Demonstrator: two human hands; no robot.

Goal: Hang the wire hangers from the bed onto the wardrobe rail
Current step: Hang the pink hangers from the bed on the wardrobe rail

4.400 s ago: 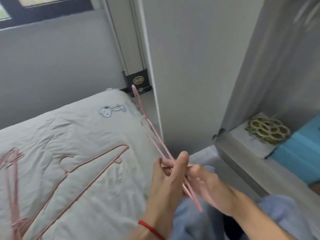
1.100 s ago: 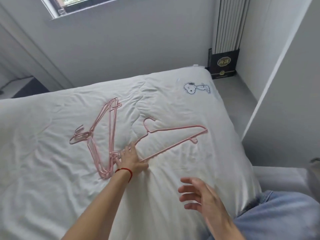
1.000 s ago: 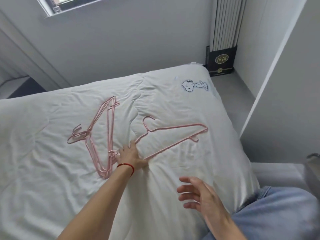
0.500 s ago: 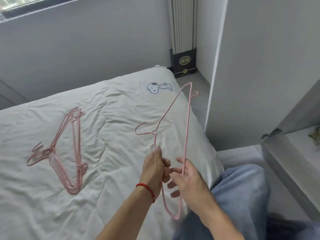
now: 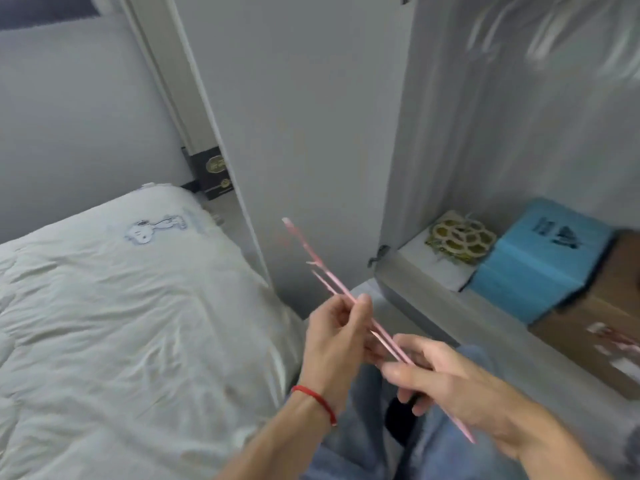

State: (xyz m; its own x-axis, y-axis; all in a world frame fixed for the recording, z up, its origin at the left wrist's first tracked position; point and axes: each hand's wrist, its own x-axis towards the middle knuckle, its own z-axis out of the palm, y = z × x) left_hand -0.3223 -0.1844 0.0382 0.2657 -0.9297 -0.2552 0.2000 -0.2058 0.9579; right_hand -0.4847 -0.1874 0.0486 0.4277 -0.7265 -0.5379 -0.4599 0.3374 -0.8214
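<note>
Bed [image 5: 121, 323] now bare; hanger [image 5: 332, 289] edge-on between both hands

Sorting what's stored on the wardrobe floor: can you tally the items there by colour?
Blue box: 1
Brown cardboard box: 1
White box: 1
Yellow-green ring bundle: 1
Total: 4

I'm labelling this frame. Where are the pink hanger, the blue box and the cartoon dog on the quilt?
pink hanger [image 5: 313, 263], head view, wire above the hands.
blue box [image 5: 540, 258], head view, its top face.
cartoon dog [image 5: 143, 233], head view, its head.
</note>
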